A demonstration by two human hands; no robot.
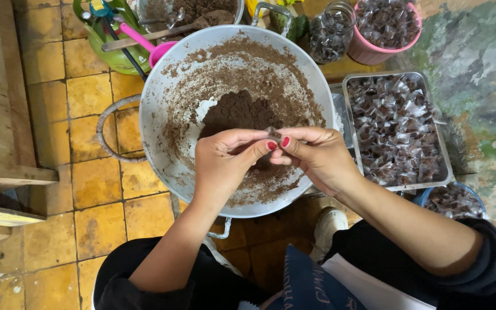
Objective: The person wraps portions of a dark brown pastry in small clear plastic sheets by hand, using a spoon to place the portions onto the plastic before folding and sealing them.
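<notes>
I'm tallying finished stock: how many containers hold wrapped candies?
4: a metal tray right of the big pan, a glass jar and pink tub at the top, and a blue bowl partly hidden behind the right forearm. More may lie out of frame.

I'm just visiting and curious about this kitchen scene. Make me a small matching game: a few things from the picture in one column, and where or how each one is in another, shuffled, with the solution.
Things:
1. big metal pan
2. steel tray
3. pink tub
4. small brown piece

Places or states:
A. full of clear-wrapped dark sweets, to the right of the pan
B. pinched between the fingertips of the left hand and the right hand
C. holds a heap of brown paste, smeared up its sides
D. at the top edge, beside a glass jar

Pairs: 1-C, 2-A, 3-D, 4-B
</notes>
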